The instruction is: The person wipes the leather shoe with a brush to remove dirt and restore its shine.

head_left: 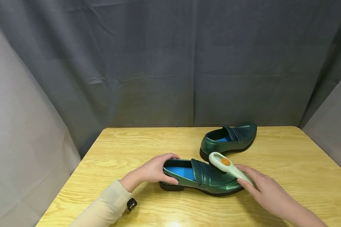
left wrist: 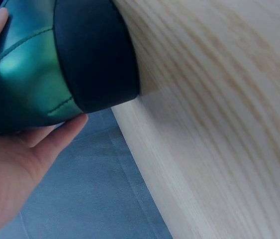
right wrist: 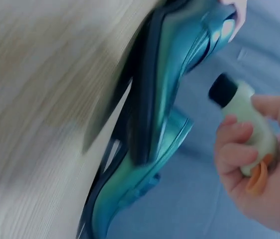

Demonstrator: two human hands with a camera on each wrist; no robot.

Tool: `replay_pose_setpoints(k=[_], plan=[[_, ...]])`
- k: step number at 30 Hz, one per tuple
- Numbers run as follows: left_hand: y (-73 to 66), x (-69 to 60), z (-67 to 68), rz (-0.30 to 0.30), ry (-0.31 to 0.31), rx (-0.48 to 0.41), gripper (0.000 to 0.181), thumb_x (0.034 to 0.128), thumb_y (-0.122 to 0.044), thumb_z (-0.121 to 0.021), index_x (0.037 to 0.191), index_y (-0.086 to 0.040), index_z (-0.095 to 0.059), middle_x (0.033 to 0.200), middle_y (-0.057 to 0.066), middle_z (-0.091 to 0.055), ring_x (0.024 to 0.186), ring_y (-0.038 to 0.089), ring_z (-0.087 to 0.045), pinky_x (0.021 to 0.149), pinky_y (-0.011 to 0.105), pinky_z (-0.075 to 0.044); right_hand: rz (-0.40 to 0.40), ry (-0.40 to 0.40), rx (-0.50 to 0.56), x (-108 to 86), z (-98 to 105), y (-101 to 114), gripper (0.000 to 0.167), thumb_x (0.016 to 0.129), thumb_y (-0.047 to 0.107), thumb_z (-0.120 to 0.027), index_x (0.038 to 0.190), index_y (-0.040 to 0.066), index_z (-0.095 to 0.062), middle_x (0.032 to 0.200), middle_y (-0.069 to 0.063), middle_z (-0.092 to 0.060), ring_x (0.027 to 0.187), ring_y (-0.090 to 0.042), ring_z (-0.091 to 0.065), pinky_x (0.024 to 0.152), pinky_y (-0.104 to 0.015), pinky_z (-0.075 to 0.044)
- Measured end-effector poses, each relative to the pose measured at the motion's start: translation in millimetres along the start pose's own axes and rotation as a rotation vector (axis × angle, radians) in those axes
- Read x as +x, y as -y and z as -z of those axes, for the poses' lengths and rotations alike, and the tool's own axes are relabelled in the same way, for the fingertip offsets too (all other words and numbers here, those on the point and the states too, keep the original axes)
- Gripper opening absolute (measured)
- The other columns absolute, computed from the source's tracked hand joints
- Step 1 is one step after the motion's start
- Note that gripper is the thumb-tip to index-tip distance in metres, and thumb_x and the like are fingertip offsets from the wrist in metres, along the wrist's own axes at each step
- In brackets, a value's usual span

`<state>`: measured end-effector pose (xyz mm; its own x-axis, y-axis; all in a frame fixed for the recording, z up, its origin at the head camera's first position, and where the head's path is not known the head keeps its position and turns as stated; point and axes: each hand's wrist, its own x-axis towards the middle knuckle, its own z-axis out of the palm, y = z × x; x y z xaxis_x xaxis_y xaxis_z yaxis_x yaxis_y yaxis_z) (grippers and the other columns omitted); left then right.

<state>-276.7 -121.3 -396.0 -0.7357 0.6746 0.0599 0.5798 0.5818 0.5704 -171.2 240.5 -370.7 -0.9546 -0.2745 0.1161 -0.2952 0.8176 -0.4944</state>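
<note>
While the L hand (head_left: 154, 170) curls round the heel of the near shoe (head_left: 202, 176) (5 o'clock; glossy green, leather-look, w/ flat blue insole (head_left: 182, 172)), the R hand (head_left: 265, 189) grips a smooth pale-green brush (head_left: 236, 171) w/ orange oval (head_left: 225, 161), at the shoe's toe end. Far shoe (head_left: 238, 138), same sheen, sits approx. 1 o'clock from it. Wood-grain table (head_left: 130, 142); wrinkled grey cloth (head_left: 147, 63) at 12.

Holds a cream-sleeved left forearm (head_left: 105, 205) at the lower left, with the left hand (head_left: 156, 170) arched in a wide pinch, thumb (head_left: 170, 180) on the near side, fingers (head_left: 170, 155) on the far. Holds a bare right forearm (head_left: 301, 212) at the lower right, with the right hand (head_left: 265, 190) curled in a grip.
</note>
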Motion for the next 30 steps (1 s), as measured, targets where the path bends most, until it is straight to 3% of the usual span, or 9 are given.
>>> replay_pose_setpoints(k=[5,12,16,20,22,24,28,30], plan=[[-1.4,-0.5,-2.4,0.008,0.007,-0.016,0.083,0.0718,-0.057,-0.080,0.139,-0.018,-0.049,0.132,-0.007,-0.054,0.112,0.011,-0.052,0.095,0.035,-0.042,0.029,0.066,0.018,-7.2,-6.9,15.3,0.046,0.099,0.039,-0.055,0.140,0.021,-0.049,0.128,-0.001,-0.058,0.097,-0.013,-0.056,0.071,-0.032,-0.048],[-3.6,-0.1,-1.9,0.000,0.002,-0.005,0.083,0.0720,-0.055,-0.081,0.139,-0.017,-0.049,0.133,-0.006,-0.053,0.114,0.012,-0.051,0.097,0.035,-0.041,-0.099,0.164,0.002,-15.3,-7.4,-4.0,0.051,0.097,0.044,-0.056,0.139,0.017,-0.047,0.131,-0.015,-0.054,0.108,-0.029,-0.057,0.080,-0.049,-0.048],[-4.3,0.2,-0.8,0.002,0.004,-0.002,0.083,0.0722,-0.054,-0.081,0.139,-0.017,-0.049,0.132,-0.006,-0.054,0.112,0.011,-0.052,0.096,0.035,-0.042,-0.131,0.143,-0.071,-16.9,0.6,-24.9,0.050,0.097,0.041,-0.058,0.138,0.013,-0.048,0.127,-0.016,-0.057,0.105,-0.029,-0.059,0.074,-0.047,-0.049],[-5.4,0.0,0.5,0.006,0.003,-0.003,0.081,0.0722,-0.054,-0.081,0.138,-0.020,-0.049,0.131,-0.006,-0.054,0.110,0.012,-0.052,0.094,0.035,-0.042,-0.104,0.065,-0.149,-18.5,11.1,-36.5,0.049,0.094,0.039,-0.063,0.135,0.014,-0.053,0.124,-0.015,-0.060,0.099,-0.030,-0.061,0.065,-0.046,-0.048],[-5.7,-0.3,0.8,0.008,0.002,-0.003,0.080,0.0722,-0.054,-0.081,0.138,-0.022,-0.049,0.131,-0.006,-0.054,0.110,0.012,-0.052,0.094,0.034,-0.042,-0.055,0.009,-0.174,-19.5,15.2,-37.1,0.048,0.092,0.037,-0.066,0.134,0.017,-0.055,0.123,-0.011,-0.061,0.097,-0.027,-0.062,0.063,-0.044,-0.047],[-5.4,-0.7,0.4,0.007,0.004,-0.001,0.080,0.0723,-0.054,-0.081,0.138,-0.021,-0.049,0.131,-0.006,-0.054,0.110,0.011,-0.052,0.094,0.034,-0.042,0.032,-0.055,-0.180,-20.8,17.0,-35.3,0.047,0.088,0.033,-0.072,0.132,0.023,-0.057,0.116,-0.002,-0.063,0.090,-0.017,-0.061,0.061,-0.037,-0.046],[-4.6,-0.8,-0.2,0.001,0.006,-0.006,0.081,0.0725,-0.054,-0.081,0.138,-0.019,-0.049,0.131,-0.005,-0.055,0.110,0.012,-0.052,0.094,0.034,-0.042,0.311,-0.158,-0.130,-21.8,13.2,-29.0,0.058,0.075,0.017,-0.083,0.127,0.029,-0.061,0.102,0.014,-0.060,0.074,0.001,-0.050,0.056,-0.022,-0.040],[-4.4,-0.7,0.1,-0.004,0.004,-0.010,0.081,0.0728,-0.053,-0.081,0.138,-0.018,-0.049,0.131,-0.005,-0.055,0.110,0.012,-0.053,0.094,0.034,-0.043,0.441,-0.170,-0.096,-20.7,8.6,-26.8,0.063,0.070,0.012,-0.085,0.126,0.028,-0.062,0.100,0.015,-0.059,0.073,0.004,-0.049,0.056,-0.017,-0.039]])
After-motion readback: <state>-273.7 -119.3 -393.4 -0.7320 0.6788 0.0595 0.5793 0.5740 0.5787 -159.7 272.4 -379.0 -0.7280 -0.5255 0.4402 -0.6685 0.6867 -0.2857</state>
